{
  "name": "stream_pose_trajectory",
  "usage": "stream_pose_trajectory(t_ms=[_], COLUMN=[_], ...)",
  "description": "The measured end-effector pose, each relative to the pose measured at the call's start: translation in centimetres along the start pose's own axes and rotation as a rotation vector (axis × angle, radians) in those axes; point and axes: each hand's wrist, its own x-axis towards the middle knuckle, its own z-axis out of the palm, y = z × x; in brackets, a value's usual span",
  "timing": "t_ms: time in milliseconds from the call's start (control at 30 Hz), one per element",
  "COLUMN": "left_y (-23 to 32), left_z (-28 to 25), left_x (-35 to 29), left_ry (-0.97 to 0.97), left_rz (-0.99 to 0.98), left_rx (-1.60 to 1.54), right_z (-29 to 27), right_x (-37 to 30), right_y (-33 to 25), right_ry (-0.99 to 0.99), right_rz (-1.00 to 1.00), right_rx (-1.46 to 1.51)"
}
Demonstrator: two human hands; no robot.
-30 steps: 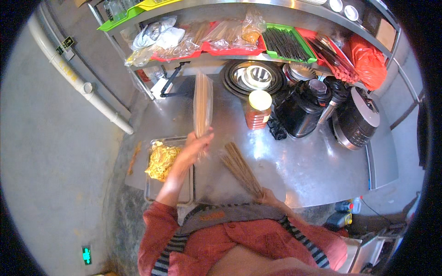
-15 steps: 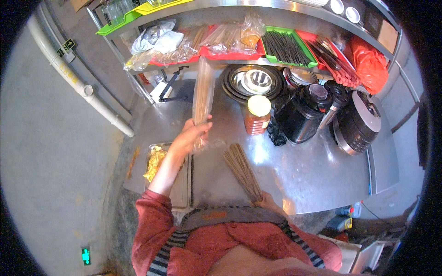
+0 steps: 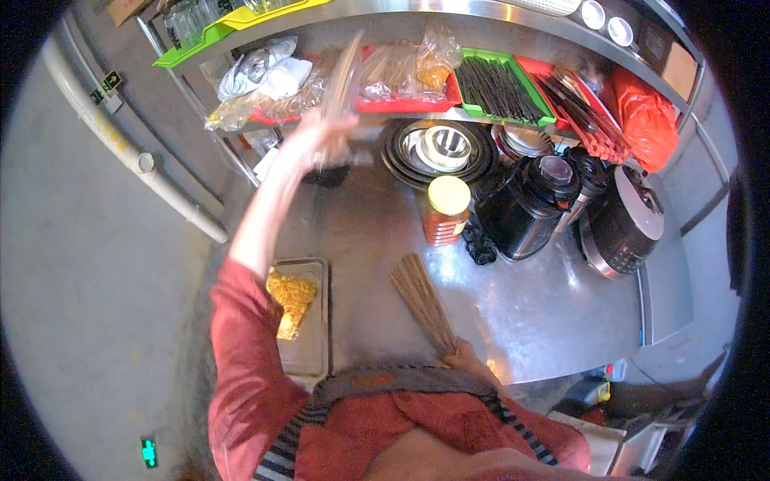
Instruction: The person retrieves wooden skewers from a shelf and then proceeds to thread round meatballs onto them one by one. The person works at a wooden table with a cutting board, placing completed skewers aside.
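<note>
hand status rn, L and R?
Left hand: closed around a bagged bundle of pale sticks, up by the shelf; motion-blurred, finger detail unclear.
Right hand: closed on the lower end of a brown stick bundle.

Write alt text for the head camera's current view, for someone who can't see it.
A person's left grip, blurred, holds a pale bundle of thin sticks up near a loaded shelf, while the right grip holds a brown stick bundle over a steel table. A metal tray of yellow food lies at left.
</note>
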Motion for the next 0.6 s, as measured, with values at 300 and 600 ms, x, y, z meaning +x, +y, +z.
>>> stream_pose_trajectory(t_ms=[300,600], left_y=[0.7,-5.1], left_z=[0.8,-3.3], left_x=[17.2,3.5], left_ry=[0.312,0.374], left_rz=[0.138,0.572], left_rx=[0.421,0.548], right_z=[1.8,0.7], right_x=[0.9,-0.5], right_y=[5.5,-0.4], right_ry=[0.112,0.008], right_rz=[-0.059,-0.130], right_rx=[0.095,0.174])
